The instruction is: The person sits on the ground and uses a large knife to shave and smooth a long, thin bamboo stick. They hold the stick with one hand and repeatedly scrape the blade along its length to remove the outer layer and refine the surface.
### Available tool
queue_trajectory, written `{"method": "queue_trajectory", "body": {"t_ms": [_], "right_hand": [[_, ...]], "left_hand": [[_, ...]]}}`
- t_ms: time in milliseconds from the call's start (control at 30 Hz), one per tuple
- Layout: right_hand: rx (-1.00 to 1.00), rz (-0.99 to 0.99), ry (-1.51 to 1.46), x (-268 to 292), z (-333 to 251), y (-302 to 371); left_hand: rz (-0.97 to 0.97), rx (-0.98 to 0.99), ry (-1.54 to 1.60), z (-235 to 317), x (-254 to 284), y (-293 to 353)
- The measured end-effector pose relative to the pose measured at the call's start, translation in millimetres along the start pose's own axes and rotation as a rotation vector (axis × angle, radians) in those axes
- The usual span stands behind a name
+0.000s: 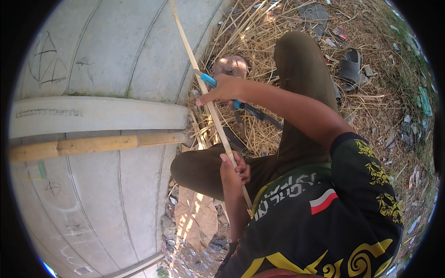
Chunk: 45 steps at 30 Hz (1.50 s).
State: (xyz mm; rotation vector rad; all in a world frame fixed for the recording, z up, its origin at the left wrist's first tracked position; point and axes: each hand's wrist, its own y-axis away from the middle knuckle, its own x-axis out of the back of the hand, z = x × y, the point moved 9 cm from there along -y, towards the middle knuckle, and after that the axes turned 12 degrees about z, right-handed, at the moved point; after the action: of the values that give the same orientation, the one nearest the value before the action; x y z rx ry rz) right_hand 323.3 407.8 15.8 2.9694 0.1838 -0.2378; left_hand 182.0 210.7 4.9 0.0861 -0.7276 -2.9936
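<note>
A long, pale bamboo strip [217, 121] runs slantwise from the top of the view down to my shirt front. My left hand [235, 169] is closed around its lower part, beside my bent knee. Higher up, my right hand [222, 90] grips a knife [208, 80] with a blue and black handle. The knife's short blade lies against the strip, and my right thumb rests along the strip just below it. The handle's dark end [264, 116] sticks out beneath my right forearm. My fingers hide the middle of the handle.
A grey concrete wall [106, 51] stands close on the left, with a concrete ledge [97, 113] and a bamboo pole [92, 145] jutting toward me. Loose shavings [259, 134] cover the ground around my legs. A brownish rounded lump [233, 66], a grey sandal [350, 69] and flattened cardboard [197, 215] lie nearby.
</note>
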Motion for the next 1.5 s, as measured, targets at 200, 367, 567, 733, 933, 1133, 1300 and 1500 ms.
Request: {"method": "queue_trajectory", "body": {"t_ms": [200, 367, 567, 733, 933, 1133, 1300, 1500], "right_hand": [[0.019, 0.116, -0.025, -3, 5, 2], [0.074, 0.372, -0.011, -2, 2, 11], [-0.054, 0.284, -0.073, -6, 6, 18], [-0.037, 0.205, -0.103, -18, 6, 22], [0.027, 0.179, -0.046, -32, -9, 42], [0.047, 0.122, -0.006, -44, -8, 49], [0.063, 0.098, -0.001, -54, -4, 55], [0.079, 0.087, 0.011, -53, -7, 55]], "left_hand": [[0.022, -0.024, -0.003, 9, -3, -19], [0.182, -0.120, -0.180, 16, 2, -25], [0.243, -0.124, -0.197, 22, 7, -30], [0.225, -0.110, -0.128, 29, 8, -32], [0.212, -0.117, -0.049, 40, 13, -35], [0.223, -0.174, -0.032, 49, 17, -36], [0.279, -0.185, -0.008, 54, 20, -38], [0.251, -0.216, -0.046, 58, 14, -38]]}}
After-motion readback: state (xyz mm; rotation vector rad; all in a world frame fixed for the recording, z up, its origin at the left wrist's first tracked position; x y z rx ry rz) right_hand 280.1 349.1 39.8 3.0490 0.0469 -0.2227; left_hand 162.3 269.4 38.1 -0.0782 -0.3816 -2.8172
